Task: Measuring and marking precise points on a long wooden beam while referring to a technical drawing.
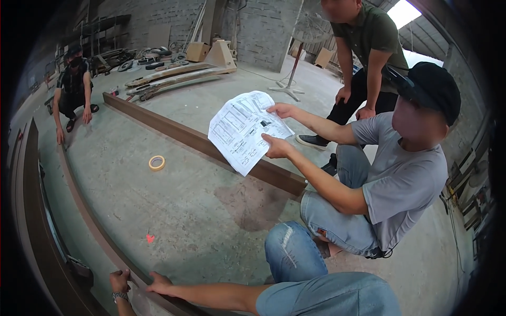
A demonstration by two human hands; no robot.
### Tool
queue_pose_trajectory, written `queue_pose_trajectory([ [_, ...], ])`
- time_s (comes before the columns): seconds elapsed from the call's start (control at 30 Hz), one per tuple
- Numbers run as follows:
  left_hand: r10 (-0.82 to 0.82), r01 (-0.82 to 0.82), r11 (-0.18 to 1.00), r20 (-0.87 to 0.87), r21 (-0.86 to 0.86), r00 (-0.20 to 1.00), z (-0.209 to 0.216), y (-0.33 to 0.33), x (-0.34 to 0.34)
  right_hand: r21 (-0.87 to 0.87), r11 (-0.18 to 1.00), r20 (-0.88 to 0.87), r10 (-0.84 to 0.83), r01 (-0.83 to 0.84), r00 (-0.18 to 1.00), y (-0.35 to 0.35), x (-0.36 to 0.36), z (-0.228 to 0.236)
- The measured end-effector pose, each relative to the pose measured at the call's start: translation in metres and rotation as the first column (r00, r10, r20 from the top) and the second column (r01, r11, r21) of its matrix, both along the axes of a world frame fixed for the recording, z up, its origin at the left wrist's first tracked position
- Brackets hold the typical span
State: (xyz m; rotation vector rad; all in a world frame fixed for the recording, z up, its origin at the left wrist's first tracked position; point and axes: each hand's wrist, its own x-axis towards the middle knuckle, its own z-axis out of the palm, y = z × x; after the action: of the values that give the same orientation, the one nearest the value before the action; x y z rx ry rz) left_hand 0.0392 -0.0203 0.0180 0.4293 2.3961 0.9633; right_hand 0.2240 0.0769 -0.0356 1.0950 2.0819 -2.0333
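Note:
A long, narrow brown bar (87, 210) runs from the lower edge up to the far left. My left hand (120, 282), with a metal-banded watch on its wrist, is closed at the bar's left edge. My right hand (159, 284) reaches across from the right and grips the opposite edge, thumb uppermost. Part of the fingers of both hands is hidden by the bar. At its far end a crouching person (74, 87) has a hand on the same bar. To the right, another person (406, 158) holds up a drawing sheet (245, 129) with both hands.
Another brown beam (158, 124) lies diagonally behind the sheet. Wider brown profiles (37, 210) lie at the left. On the concrete floor are a yellow tape roll (156, 163) and a small red piece (150, 238). A person (369, 47) leans in near a stand fan (290, 87).

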Motion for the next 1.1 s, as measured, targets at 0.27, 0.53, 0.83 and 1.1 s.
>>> queue_pose_trajectory([
  [0.27, 0.007, -0.015, 0.999, 0.154, 0.052, 0.988, -0.012, -0.003, -0.012, -0.074, 0.992, 0.086, 0.105, -0.099, 0.991, -0.025, 0.112, 0.011],
  [0.53, 0.032, -0.032, 0.999, 0.105, -0.004, 0.994, -0.012, -0.002, -0.014, -0.062, 0.985, 0.142, 0.171, -0.164, 0.975, -0.027, 0.115, 0.01],
  [0.83, 0.022, -0.033, 0.988, -0.073, -0.149, 0.997, 0.0, 0.006, -0.005, 0.869, 0.482, 0.161, -0.052, -0.116, 0.986, 0.328, -0.04, 0.1],
  [1.1, -0.046, 0.006, 0.978, -0.188, -0.208, 0.981, 0.007, 0.01, -0.004, 0.928, 0.332, -0.012, -0.428, 0.169, 0.904, 0.434, 0.062, 0.132],
])
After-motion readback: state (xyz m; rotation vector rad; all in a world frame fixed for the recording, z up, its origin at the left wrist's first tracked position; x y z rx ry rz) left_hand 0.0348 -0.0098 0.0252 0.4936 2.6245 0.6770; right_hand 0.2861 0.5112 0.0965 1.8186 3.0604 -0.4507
